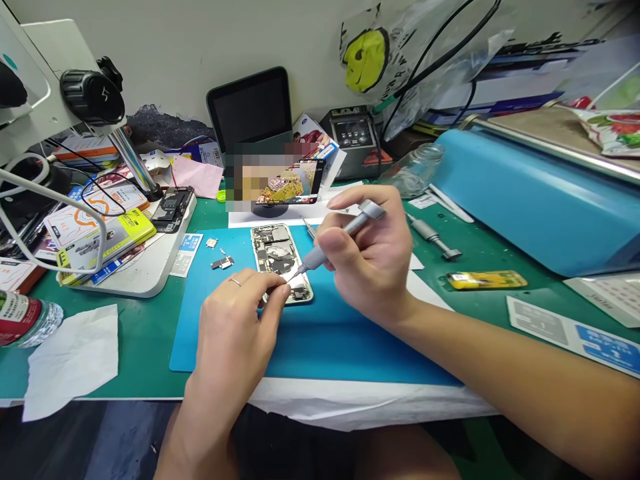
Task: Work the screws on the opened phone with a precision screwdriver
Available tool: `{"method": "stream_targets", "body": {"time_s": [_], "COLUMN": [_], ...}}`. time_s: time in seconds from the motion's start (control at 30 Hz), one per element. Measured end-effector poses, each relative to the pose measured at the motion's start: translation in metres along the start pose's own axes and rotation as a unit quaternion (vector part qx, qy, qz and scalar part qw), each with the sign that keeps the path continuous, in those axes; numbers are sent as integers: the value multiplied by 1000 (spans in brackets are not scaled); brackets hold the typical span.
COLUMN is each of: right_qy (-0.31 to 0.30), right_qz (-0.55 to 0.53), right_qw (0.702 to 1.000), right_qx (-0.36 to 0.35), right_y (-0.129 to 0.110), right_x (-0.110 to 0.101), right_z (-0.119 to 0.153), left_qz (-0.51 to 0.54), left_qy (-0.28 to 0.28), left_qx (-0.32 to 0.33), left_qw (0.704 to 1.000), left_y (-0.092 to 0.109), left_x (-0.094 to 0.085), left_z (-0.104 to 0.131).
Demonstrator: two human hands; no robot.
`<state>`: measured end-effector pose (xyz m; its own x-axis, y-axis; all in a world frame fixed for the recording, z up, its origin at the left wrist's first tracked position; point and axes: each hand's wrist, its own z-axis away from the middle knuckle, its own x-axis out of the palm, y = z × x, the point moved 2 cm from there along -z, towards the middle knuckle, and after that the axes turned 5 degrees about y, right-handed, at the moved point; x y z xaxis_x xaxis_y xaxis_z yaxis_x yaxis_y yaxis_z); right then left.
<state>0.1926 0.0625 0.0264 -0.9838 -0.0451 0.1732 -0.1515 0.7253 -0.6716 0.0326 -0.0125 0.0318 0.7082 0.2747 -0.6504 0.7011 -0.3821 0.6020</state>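
Phone (281, 255) lies opened just past the fingers of the left hand (237, 317), their hold impossible to tell; right hand (376, 257) grips a screwdriver (315, 257): screw work, seemingly, calling for steadiness!

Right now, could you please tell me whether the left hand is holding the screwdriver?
No, the right hand holds the grey screwdriver, its tip pointing down toward the opened smartphone.

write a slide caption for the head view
Right hand angles a screwdriver over an opened phone on a blue mat, left hand at the phone's near edge.
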Motion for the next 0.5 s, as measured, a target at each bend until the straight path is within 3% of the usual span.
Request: {"method": "stream_targets", "body": {"time_s": [0.5], "right_qy": [2], "right_qz": [14], "right_qw": [1000], "right_qx": [-2], "right_y": [-1], "right_x": [1], "right_z": [0], "left_qz": [4], "left_qy": [8], "left_qx": [-3], "left_qw": [1000], "left_y": [2], "left_x": [0], "left_z": [-1]}}
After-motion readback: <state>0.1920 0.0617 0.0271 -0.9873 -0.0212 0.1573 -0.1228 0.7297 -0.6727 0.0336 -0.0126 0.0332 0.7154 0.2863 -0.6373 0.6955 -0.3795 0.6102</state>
